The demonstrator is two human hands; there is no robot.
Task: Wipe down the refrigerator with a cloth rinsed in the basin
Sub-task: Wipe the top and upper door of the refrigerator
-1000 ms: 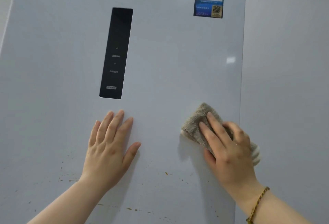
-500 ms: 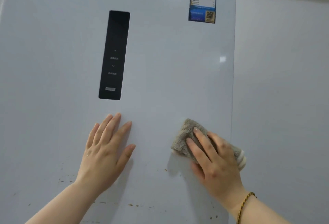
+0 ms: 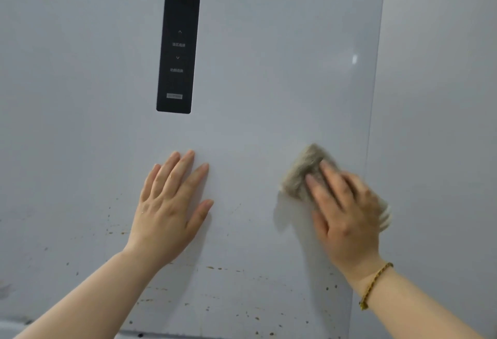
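Refrigerator door shows brown specks low down; right hand presses grey cloth with straight fingers, left hand rests flat, holding nothing.

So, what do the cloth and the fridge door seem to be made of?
Cloth: likely plush microfibre or terry; its grey-brown surface looks fuzzy. Refrigerator door: smooth, glossy white panel, painted metal or glass, hard to tell; it mirrors a light spot.

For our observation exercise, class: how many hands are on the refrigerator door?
2. The left hand lies flat on the refrigerator door below the black panel; the right hand presses the cloth near the door's right edge. None looks hidden.
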